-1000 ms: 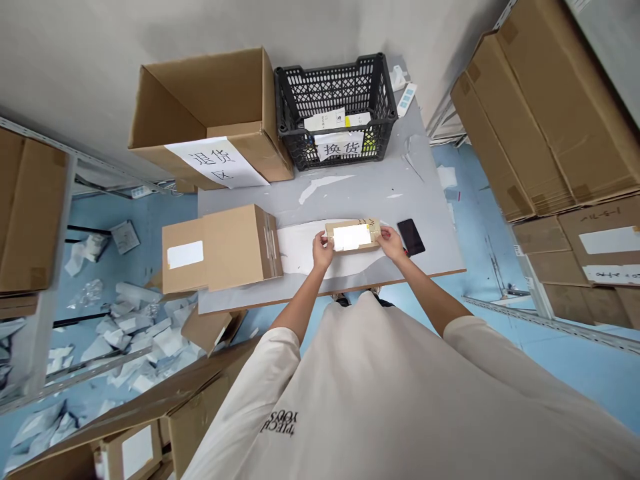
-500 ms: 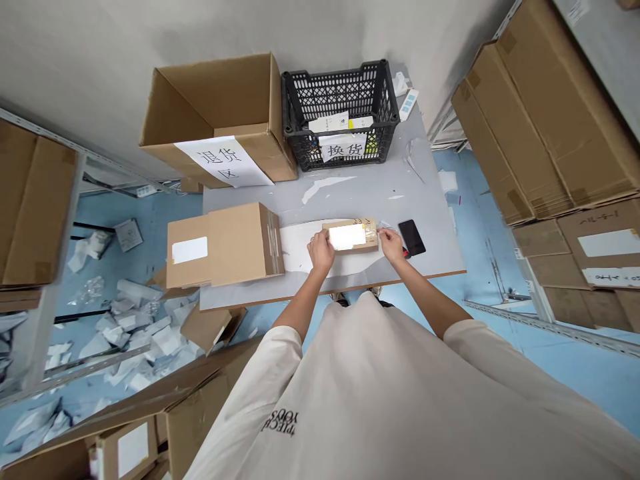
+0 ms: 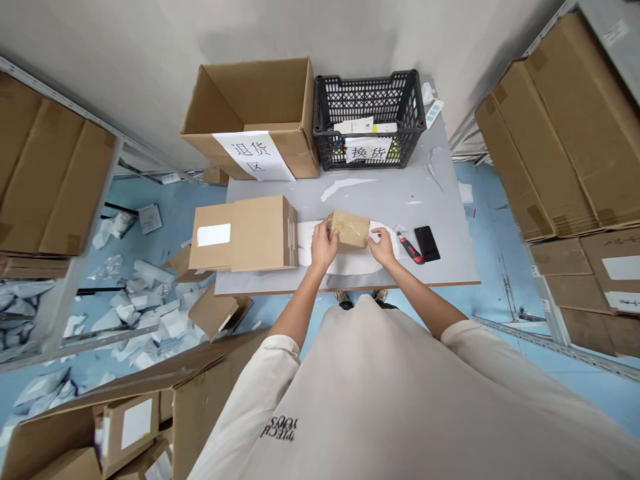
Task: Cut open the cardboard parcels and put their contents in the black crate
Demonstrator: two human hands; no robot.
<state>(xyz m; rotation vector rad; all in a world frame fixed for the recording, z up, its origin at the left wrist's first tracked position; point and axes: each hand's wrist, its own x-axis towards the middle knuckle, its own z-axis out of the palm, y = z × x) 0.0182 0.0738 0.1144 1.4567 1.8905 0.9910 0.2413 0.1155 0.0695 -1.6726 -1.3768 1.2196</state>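
One small kraft cardboard box [image 3: 349, 229] sits just above the table's near edge, lifted or resting on a white sheet [image 3: 347, 264]; the pictures don't settle which. It has plain brown faces with strips of clear tape across the top, and no white label shows on the face turned upward. Its long axis runs roughly left to right, tipped slightly, with the upper left corner leaning away from the person.

The left hand [image 3: 324, 245] grasps the box's left end, fingers curled over the cardboard. The right hand [image 3: 383, 247] lies at the right end, fingers reaching toward it; whether it grips or only touches, I cannot tell.

Just right of that hand lie one red-and-black box cutter [image 3: 411, 249] and one black phone [image 3: 427, 243], side by side on the grey table [image 3: 400, 200]. Left of the hands lies one closed, larger carton [image 3: 260, 233] with one white label [image 3: 214, 235]. At the table's far edge stand one open carton [image 3: 250, 113], with a paper sign [image 3: 253, 155] reading 退货区, and one black plastic crate [image 3: 369, 120], with a sign [image 3: 367, 149] reading 换货.
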